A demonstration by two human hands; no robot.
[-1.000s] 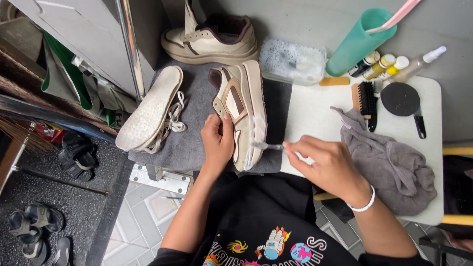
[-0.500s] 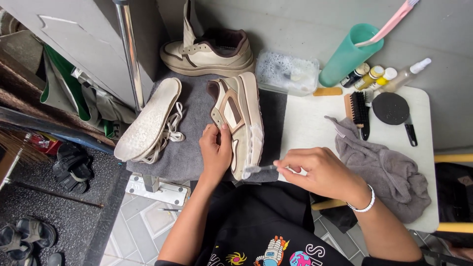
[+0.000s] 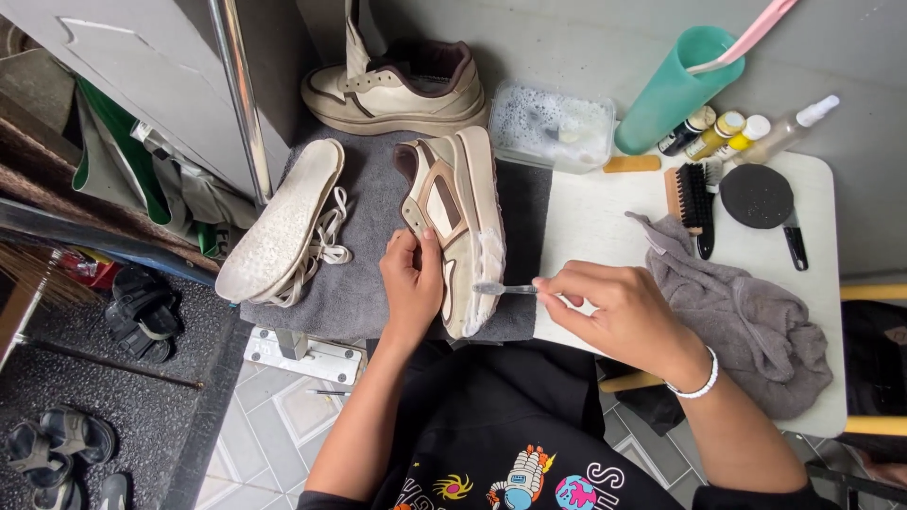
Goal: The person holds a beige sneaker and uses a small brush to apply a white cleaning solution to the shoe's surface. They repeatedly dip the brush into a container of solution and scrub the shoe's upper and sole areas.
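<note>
Both hands (image 3: 412,281) (image 3: 612,304) work sneaker (image 3: 460,212), lengthwise away, on its side.

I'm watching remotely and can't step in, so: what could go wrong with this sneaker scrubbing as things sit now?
The sneaker lies on its side, steadied only by the left hand; a hard stroke of the small brush in the right hand might twist it free.

Foam on the sole could drip past the grey mat near the person's lap.

The foamy water tub and leaning green cup sit close behind; a wide arm swing may knock them.
</note>
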